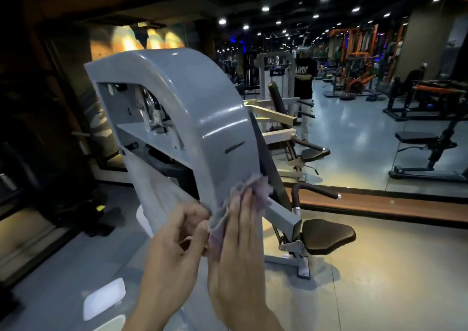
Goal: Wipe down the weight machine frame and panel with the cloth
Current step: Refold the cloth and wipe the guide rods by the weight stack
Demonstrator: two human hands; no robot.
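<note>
A person in black (305, 77) stands among orange racks (354, 59) beyond a bench (420, 138).

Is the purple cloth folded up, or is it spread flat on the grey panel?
Mostly spread: the right hand presses the purple cloth flat against the grey panel, its frayed edge showing past the fingertips.

The weight machine panel (202, 107) is glossy blue-grey, with a short dark slot mark low on its face. Against its lower edge lies a pale purple, fuzzy cloth (255, 193), and to the right of the panel sits a black seat (326, 234) on a grey frame (283, 216). Beyond the panel, the far racks (354, 52) are orange and black.
</note>
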